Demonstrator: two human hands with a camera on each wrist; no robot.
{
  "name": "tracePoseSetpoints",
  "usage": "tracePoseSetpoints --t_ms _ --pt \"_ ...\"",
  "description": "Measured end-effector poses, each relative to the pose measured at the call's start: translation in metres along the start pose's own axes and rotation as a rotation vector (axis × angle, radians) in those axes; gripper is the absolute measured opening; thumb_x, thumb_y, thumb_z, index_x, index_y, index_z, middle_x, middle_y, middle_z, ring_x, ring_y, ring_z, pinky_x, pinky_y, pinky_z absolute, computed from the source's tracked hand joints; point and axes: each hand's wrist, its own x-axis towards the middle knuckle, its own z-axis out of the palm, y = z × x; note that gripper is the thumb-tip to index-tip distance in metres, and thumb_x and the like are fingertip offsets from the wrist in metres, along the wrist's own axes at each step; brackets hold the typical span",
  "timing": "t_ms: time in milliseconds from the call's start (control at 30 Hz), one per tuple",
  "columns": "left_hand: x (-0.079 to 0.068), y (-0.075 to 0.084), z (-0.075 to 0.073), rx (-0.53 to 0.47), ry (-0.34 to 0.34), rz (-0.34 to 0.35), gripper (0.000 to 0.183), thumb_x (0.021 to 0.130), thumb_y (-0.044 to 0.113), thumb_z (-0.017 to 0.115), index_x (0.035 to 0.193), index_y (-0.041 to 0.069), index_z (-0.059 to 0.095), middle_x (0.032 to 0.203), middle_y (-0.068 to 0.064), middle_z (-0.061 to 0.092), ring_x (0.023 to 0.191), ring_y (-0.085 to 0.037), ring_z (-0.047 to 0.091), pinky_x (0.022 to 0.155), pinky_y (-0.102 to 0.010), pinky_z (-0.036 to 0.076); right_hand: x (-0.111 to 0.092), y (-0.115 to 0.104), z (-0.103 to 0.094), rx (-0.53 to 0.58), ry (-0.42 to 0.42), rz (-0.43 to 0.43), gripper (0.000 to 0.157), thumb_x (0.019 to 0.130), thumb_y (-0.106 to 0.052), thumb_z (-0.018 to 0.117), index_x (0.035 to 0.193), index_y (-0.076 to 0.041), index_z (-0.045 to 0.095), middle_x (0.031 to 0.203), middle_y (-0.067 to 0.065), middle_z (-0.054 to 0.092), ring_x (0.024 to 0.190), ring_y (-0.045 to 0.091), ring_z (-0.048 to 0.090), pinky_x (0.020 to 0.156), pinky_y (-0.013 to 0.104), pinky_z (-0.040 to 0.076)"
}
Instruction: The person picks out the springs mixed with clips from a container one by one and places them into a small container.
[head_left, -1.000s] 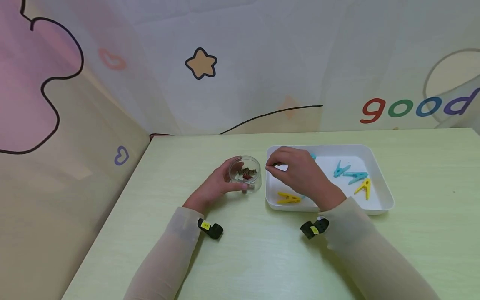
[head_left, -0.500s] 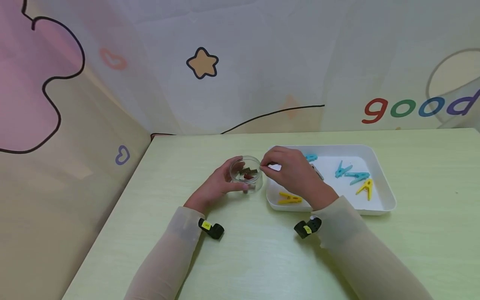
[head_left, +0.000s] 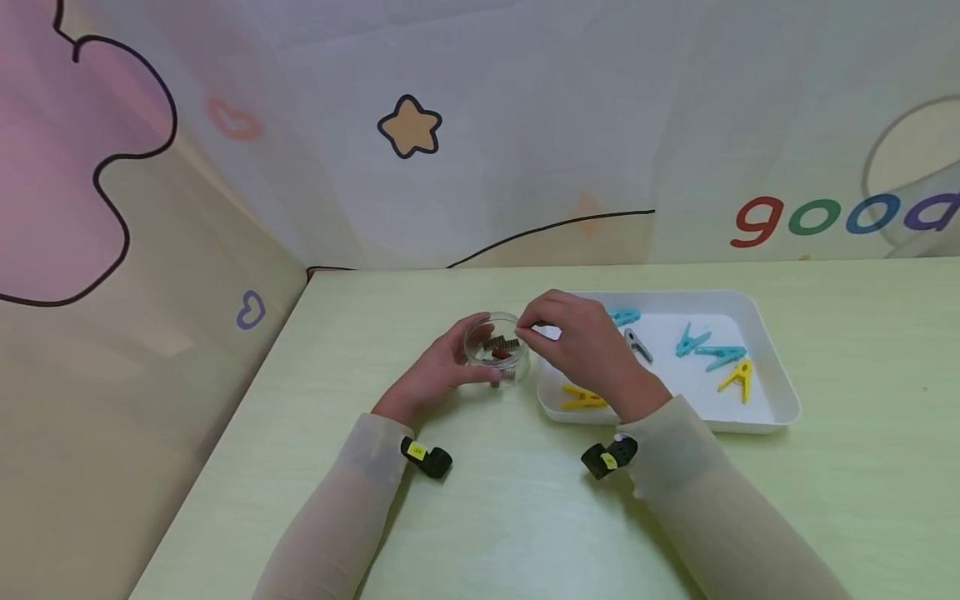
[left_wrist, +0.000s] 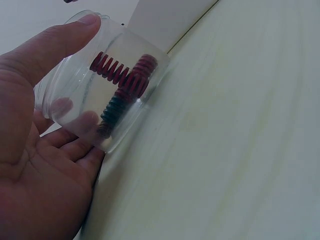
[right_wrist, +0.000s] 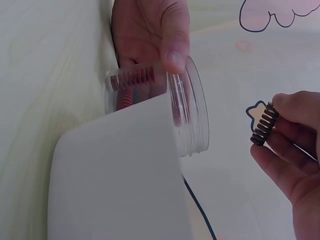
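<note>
My left hand (head_left: 435, 373) holds a clear jar (left_wrist: 122, 47) on the table, its thumb on the near side and its fingers round the far side. Several coil springs (left_wrist: 132, 82), red, teal and dark, lie inside the jar, whose mouth has no lid. Close by the jar's rim, my right hand (head_left: 588, 350) pinches a dark coil spring (right_wrist: 265, 124) between thumb and fingertips. In the right wrist view the spring hangs in the air, apart from the jar mouth. The right hand covers part of the tray in the head view.
A white tray (head_left: 675, 408) stands right of the jar. In it lie turquoise clips (head_left: 720, 354), yellow clips (head_left: 737, 379) and a grey clip (head_left: 637, 344). A printed cloth wall (head_left: 525, 125) rises behind the pale green table (head_left: 510, 517).
My right hand has moved left, bringing the spring from over the tray's edge to the jar's rim. The grey clip has come into sight. My left hand keeps its hold on the jar.
</note>
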Motion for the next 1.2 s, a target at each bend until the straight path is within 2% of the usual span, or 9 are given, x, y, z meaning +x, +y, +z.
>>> tracePoseSetpoints --t_ms 167,400,633,900,1200 --pt "0.001 -0.001 -0.001 0.012 -0.007 0.012 0.083 0.081 0.029 0.079 0.148 0.03 0.031 0.153 -0.002 0.039 0.144 -0.015 0.032 0.121 -0.044 0.021 0.001 -0.002 0.001 0.008 0.009 -0.014 0.006 0.085 -0.008 0.074 0.089 -0.011 0.072 0.092 0.002 0.07 0.086 0.018 0.069 0.079 0.034 0.057" --pt "0.001 -0.002 -0.001 0.023 -0.004 0.007 0.082 0.081 0.029 0.079 0.147 0.034 0.031 0.153 -0.001 0.039 0.145 -0.014 0.032 0.12 -0.045 0.021 0.002 -0.005 0.004 -0.004 0.012 -0.01 0.004 0.085 -0.01 0.074 0.087 -0.01 0.072 0.093 0.002 0.07 0.089 0.017 0.068 0.081 0.034 0.057" --pt "0.0 -0.003 -0.003 0.015 -0.013 -0.007 0.082 0.083 0.029 0.078 0.149 0.032 0.029 0.154 0.0 0.038 0.145 -0.015 0.03 0.121 -0.046 0.02 0.002 -0.007 0.008 -0.039 -0.021 -0.015 0.005 0.086 -0.012 0.073 0.088 -0.008 0.074 0.097 0.004 0.07 0.094 0.02 0.066 0.084 0.035 0.056" --pt "0.001 -0.002 -0.002 0.038 -0.018 0.003 0.082 0.083 0.031 0.077 0.149 0.032 0.029 0.154 0.001 0.037 0.145 -0.014 0.03 0.121 -0.046 0.02 0.0 -0.008 0.01 -0.054 -0.02 -0.014 0.006 0.084 -0.012 0.075 0.09 -0.009 0.074 0.098 0.003 0.07 0.094 0.019 0.066 0.084 0.034 0.057" --pt "0.001 -0.002 -0.001 0.03 -0.013 0.015 0.08 0.083 0.03 0.078 0.148 0.033 0.03 0.153 0.0 0.039 0.145 -0.014 0.031 0.12 -0.045 0.021 -0.001 -0.01 0.015 -0.062 -0.071 0.028 0.006 0.085 -0.014 0.074 0.09 -0.01 0.074 0.1 0.003 0.069 0.096 0.019 0.066 0.087 0.035 0.055"
